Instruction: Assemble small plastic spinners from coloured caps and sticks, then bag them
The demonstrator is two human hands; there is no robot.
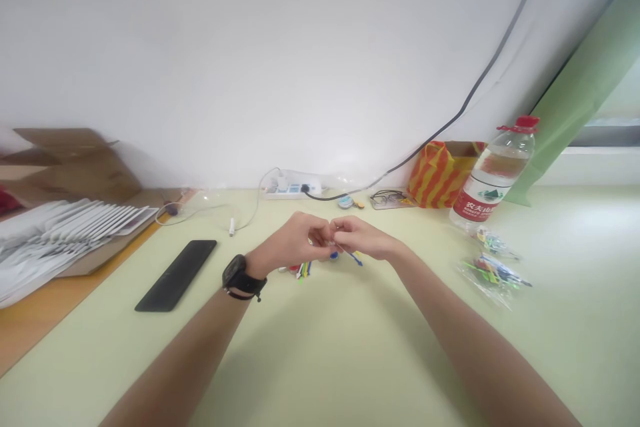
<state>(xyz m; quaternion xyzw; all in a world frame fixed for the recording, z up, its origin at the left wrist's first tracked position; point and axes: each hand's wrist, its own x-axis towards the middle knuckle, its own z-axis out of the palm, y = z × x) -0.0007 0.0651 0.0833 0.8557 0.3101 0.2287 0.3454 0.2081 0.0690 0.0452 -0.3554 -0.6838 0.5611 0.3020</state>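
Two hands met above the middle of the pale green table (325,360). The left hand (295,240) and the right hand (363,237) were both pinched narrow, fingertips touching each other. What they pinched was too small to make out. One thin blue strip (356,258) stuck out just under the right hand. A little heap of colored strips (303,270) lay on the table right under the left hand; they were too small to count. One black watch (239,277) sat on the left wrist.

One flat black phone (176,275) lay toward the left edge. Past that edge lay a pile of white sheets (60,233) and one brown cardboard box (75,160).

Along the back edge were one white power strip (293,188), one pair of glasses (387,198) and one orange striped bag (435,175). One water bottle (493,177) with a red cap stood near the back right corner. Two clear packets (493,272) of colored bits lay just in front of the bottle, well apart from the hands.
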